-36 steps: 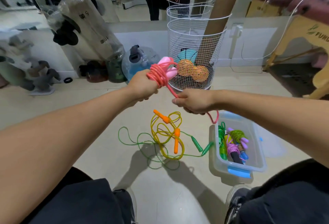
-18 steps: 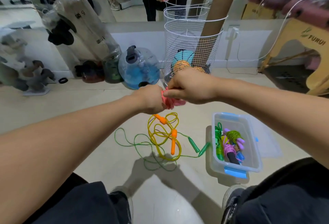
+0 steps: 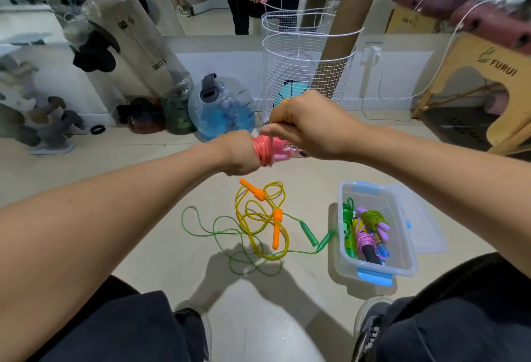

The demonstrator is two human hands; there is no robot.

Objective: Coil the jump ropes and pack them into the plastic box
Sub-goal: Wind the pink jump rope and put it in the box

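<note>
Floor room: the floor [image 3: 161, 218] has bare space to the left of the loose ropes and in front of the knees.
Back edge: a white wire basket [image 3: 304, 74], a blue water jug [image 3: 221, 108] and a wall with a mirror stand close behind the hands.
Right edge: a wooden stool [image 3: 488, 79] stands at the far right, well apart from the box.
Left hand [image 3: 238, 154]: its fingers are curled tight round the pink jump rope [image 3: 263, 151], which is wound into a thick coil at the fist.
Right hand [image 3: 310, 128]: it touches the left hand. Its fingers [image 3: 273, 127] pinch one strand of the pink rope just above the coil.
Pink handles [image 3: 280, 150]: they stick out of the coil, under the right hand.
Yellow rope [image 3: 258, 218]: it lies loose on the floor below the hands, with orange handles.
Green rope [image 3: 218, 235]: it lies spread out under and beside the yellow one. Its green handles point at the box.
Plastic box [image 3: 402, 235]: it sits open on the floor to the right, near the right knee. Coiled ropes lie inside. Its lid [image 3: 425, 223] lies just beside it on the right.
</note>
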